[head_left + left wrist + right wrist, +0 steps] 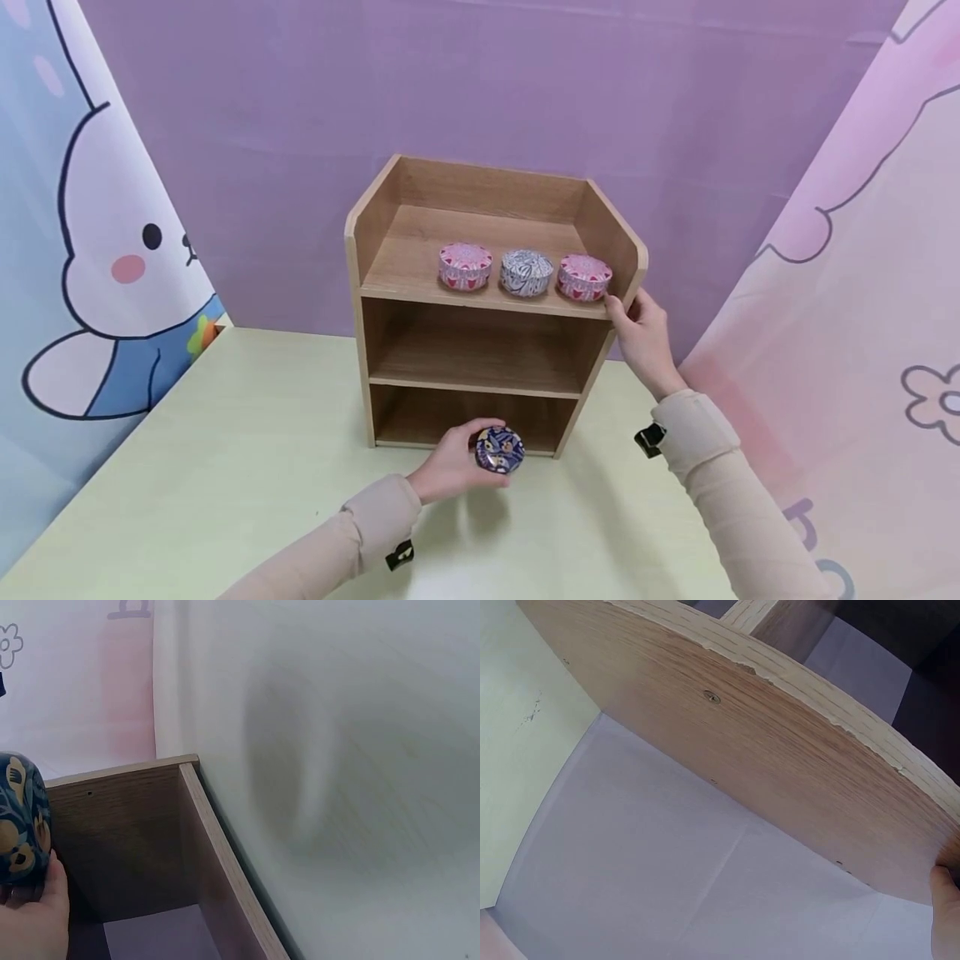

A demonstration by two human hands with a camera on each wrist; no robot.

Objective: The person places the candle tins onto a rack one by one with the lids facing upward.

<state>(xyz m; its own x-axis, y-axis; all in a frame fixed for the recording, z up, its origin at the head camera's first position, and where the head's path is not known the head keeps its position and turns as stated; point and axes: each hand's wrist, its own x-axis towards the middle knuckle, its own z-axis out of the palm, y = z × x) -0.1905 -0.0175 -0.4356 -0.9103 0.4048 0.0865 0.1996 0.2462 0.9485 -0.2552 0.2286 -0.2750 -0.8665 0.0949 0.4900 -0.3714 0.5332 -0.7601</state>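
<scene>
My left hand (452,463) holds a small round tin (499,451) with a dark blue, yellow-flowered pattern, in front of the bottom compartment of a wooden shelf unit (480,223). The left wrist view shows that tin (21,817) at its left edge, the fingers beneath it. My right hand (647,337) grips the unit's right side panel at top-board height, thumb at the front. In the right wrist view only part of that hand (946,915) shows against the panel (705,712). On the top board stand a pink tin (465,267), a grey-white tin (527,273) and another pink tin (584,277).
The unit stands on a pale yellow-green table (247,433). Raised sides and a back border its top board. A purple cloth (480,83) hangs behind, with printed cartoon curtains (135,250) at left and right.
</scene>
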